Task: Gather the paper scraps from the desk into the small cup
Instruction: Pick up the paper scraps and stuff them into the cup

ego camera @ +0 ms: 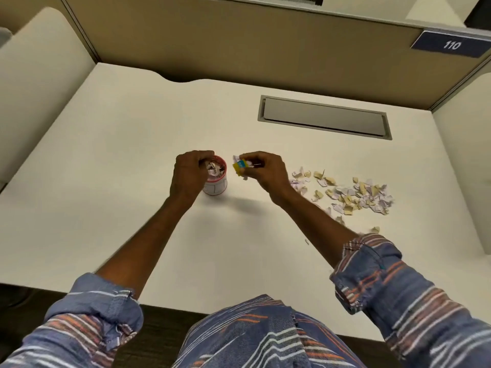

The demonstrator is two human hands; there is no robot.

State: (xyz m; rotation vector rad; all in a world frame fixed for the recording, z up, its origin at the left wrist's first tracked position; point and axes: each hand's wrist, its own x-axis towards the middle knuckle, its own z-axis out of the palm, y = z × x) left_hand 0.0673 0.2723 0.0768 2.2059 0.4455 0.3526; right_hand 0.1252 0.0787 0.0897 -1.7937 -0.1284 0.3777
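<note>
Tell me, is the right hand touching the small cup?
Apart. The head view shows a strip of bare desk between the right hand, pinching paper scraps, and the small cup.

I see a cream-white laminate desk top (127, 155) boxed in by a tan fabric partition wall (239, 49) behind and pale cream side panels (39, 65). A grey rectangular cable hatch (324, 119) sits flush in it. A navy plate (450, 44) reads 110. Dark floor (159, 328) shows below the near edge.
</note>
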